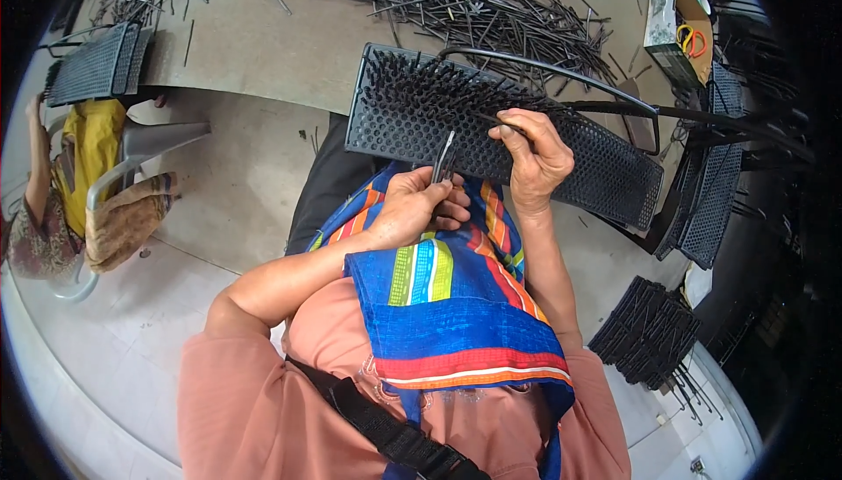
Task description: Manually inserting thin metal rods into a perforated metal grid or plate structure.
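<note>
A dark perforated panel (pixel 405 135) with a curved metal handle (pixel 535 61) leans slantwise between the table and my lap. Short black sticks (pixel 395 81) stand packed in its holes along the far left part. Above the panel's middle, my right hand (pixel 537 163) pinches the end of one thin black stick (pixel 488 117). My left hand (pixel 416 205) is closed below the panel's near edge. Between its thumb and fingers, a few slim dark sticks (pixel 444 161) point up, one with a pale, shiny tip.
A heap of loose black sticks (pixel 491 15) covers the table behind the panel. A box with scissors (pixel 691 40) stands at the far right, near more perforated panels (pixel 715 164). Dark bundled rods (pixel 647 331) sit low right. Another person (pixel 79 164) works at the left beside a chair (pixel 162 140).
</note>
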Demonstrator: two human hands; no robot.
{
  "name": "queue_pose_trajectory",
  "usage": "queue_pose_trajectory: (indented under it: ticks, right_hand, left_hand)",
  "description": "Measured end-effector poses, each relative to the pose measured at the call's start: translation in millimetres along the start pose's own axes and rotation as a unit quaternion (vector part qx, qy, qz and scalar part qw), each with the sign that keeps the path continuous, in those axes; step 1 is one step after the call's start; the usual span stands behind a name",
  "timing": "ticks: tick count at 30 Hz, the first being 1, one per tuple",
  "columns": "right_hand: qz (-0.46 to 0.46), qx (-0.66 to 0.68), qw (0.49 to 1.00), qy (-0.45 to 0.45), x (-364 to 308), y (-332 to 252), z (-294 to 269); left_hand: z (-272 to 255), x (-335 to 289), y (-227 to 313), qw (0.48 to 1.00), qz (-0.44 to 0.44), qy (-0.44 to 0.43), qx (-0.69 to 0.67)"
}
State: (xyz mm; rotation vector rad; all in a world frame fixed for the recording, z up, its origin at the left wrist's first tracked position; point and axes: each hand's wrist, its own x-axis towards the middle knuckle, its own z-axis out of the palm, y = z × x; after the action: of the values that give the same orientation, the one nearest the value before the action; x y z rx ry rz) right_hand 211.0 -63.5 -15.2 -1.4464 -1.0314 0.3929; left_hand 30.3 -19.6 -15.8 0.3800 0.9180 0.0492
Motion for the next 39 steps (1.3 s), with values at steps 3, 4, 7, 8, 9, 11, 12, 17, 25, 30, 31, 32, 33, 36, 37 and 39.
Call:
queue_pose_trajectory:
  ticks: [3,4,7,8,9,11,12,17,25,30,31,32,33,36,37,39]
  right_hand:
    - [0.018,-0.01,1.0,-0.001,-1,4,3]
    - [0.035,-0.009,0.999,0.004,-2,4,5]
    - [0.021,-0.074,0.997,-0.004,4,1,8]
    - [-0.011,-0.139,0.99,-0.018,7,-2,9]
    - [-0.009,-0.139,0.99,-0.018,9,-7,11]
    - [0.034,-0.159,0.987,0.004,11,-17,13]
    - [0.035,-0.159,0.987,0.005,12,-13,14]
    - [0.003,-0.187,0.982,-0.012,12,-10,16]
    - [-0.036,-0.2,0.979,-0.011,14,-7,14]
    - [-0.063,-0.227,0.971,-0.033,8,1,15]
    - [-0.063,-0.226,0.972,-0.033,6,2,15]
    - [-0.06,-0.242,0.968,-0.014,4,2,15]
    - [-0.057,-0.258,0.964,0.005,1,1,15]
    - [0.156,-0.131,0.977,-0.056,-5,-20,12]
    - [0.306,-0.018,0.947,-0.099,-7,-23,9]
    - [0.365,0.093,0.914,-0.152,-19,-7,5]
  left_hand:
    - [0,1,1,1.0,-0.007,0.008,-0.004]
    - [-1,2,1,1.0,-0.026,0.01,-0.011]
    - [-2,3,4,0.999,-0.035,0.006,0.014]
    - [-3,3,3,0.999,-0.036,0.006,0.014]
    - [-4,4,1,0.999,-0.03,-0.006,0.011]
    - [-5,3,2,0.999,-0.025,-0.018,0.009]
    - [-4,2,2,1.0,-0.009,-0.017,0.0]
    - [-1,-1,2,0.999,0.039,-0.004,-0.023]
    - [-2,1,3,0.995,0.07,-0.036,-0.062]
    - [-1,1,5,0.995,0.074,-0.038,-0.064]
    - [-1,1,5,0.994,0.077,-0.033,-0.065]
    - [-1,0,5,0.994,0.077,-0.033,-0.065]
    - [0,0,6,0.995,0.073,-0.032,-0.065]
    - [-1,0,7,0.995,0.071,-0.043,-0.062]
    - [0,1,6,0.994,0.07,-0.058,-0.057]
    - [2,2,4,0.994,0.063,-0.078,-0.05]
